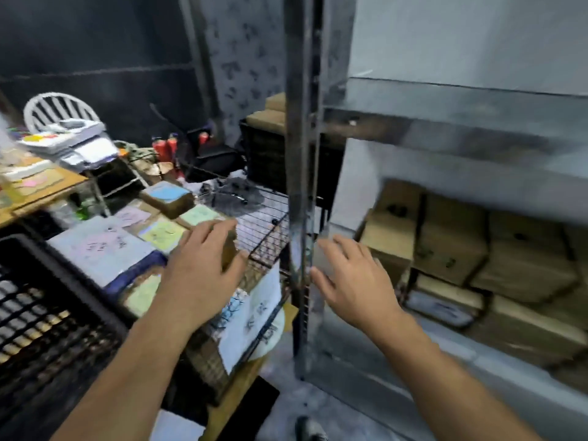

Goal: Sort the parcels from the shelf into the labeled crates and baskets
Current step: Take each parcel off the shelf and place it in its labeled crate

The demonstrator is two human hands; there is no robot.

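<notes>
Metal shelf point(445, 122) of boxes point(451, 246), basket point(267, 224) label point(254, 316) illegible, left hand point(200, 265) gripping parcel point(229, 249)

Left hand point(203, 268) grips parcel point(229, 251); right hand point(346, 281) splayed.

Right grip point(353, 281) is just right of the shelf's steel post point(300, 186): free gap ahead & to its right up to the brown parcels point(445, 246), w/ the shelf board point(461, 135) capping room above. Left grip point(203, 268) is hemmed in: small parcel point(230, 249) it holds below, wire basket point(270, 224) rim to its right, labelled boxes point(164, 233) ahead-left, black crate point(47, 313) further left.
</notes>
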